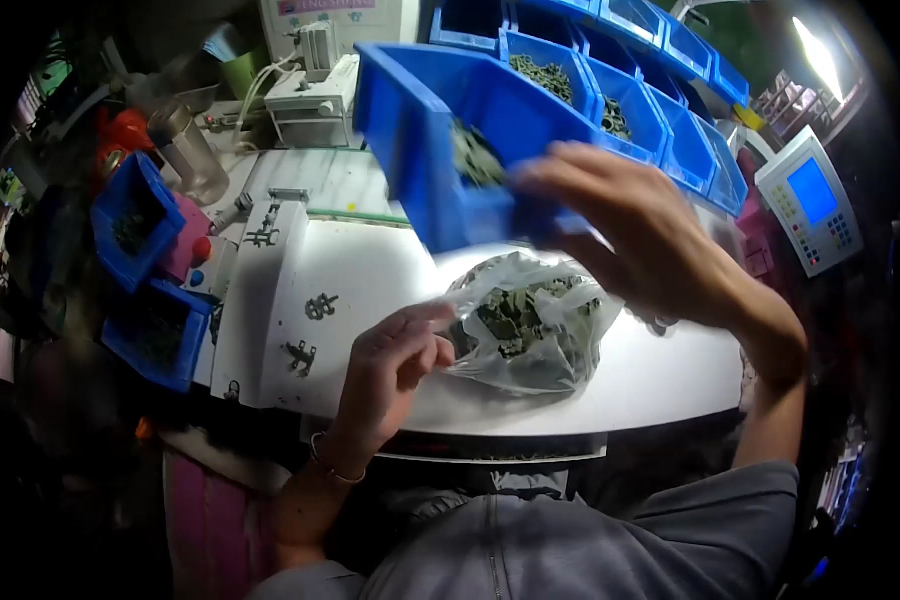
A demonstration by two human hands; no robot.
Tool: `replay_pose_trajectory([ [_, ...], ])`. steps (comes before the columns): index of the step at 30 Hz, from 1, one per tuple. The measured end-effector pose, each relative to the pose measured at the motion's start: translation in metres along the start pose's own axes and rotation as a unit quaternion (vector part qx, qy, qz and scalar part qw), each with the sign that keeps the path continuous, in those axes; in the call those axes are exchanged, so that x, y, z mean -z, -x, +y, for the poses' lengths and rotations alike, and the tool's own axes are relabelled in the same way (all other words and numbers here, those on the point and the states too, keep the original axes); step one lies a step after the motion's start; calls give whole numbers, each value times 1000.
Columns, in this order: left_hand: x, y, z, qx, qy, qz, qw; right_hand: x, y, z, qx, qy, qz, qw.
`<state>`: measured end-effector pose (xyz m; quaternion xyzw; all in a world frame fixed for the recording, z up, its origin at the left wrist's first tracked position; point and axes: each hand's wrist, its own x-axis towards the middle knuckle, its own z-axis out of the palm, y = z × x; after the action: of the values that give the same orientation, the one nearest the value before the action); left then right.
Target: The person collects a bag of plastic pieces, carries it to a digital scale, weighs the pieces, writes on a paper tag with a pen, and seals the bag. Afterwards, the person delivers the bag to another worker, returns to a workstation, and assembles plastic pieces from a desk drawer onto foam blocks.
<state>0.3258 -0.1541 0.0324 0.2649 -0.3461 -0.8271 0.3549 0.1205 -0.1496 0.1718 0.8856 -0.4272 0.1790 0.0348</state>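
A blue bin (420, 150), tilted, is held up over the white worktop (370, 270) by my right hand (630, 215), whose fingers close on its right edge. Small grey-green parts (477, 158) lie inside the bin. Below it an open clear plastic bag (560, 360) holds many similar parts (515, 318). My left hand (400, 360) is at the bag's left edge, its fingers curled and pinching the plastic. A few loose metal parts (320, 306) lie on the worktop left of my left hand.
Racked blue bins (630, 95) stand at the back, some with parts. Two more blue bins (155, 335) are at the left, near a clear jar (188, 150). A white device (315, 95) stands behind the worktop. A keypad unit with a blue screen (812, 192) is at the right.
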Motion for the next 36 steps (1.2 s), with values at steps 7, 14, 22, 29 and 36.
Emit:
replay_pose_trajectory([
  [7, 4, -8, -8, 1, 126, 18, 992, 56, 86, -64, 23, -33, -189, 981],
  [14, -9, 1, 1, -37, -65, -23, 997, 67, 90, -61, -6, -200, -308, 930],
  [22, -24, 12, 23, -70, -108, -85, 988, 44, 40, -5, 15, -187, -181, 965],
  [29, -17, -3, 22, -134, -20, -66, 989, 25, -3, 32, -106, -191, -192, 957],
  [36, -17, -8, 31, -117, -1, -91, 989, 8, -2, 77, -194, -232, -155, 941],
])
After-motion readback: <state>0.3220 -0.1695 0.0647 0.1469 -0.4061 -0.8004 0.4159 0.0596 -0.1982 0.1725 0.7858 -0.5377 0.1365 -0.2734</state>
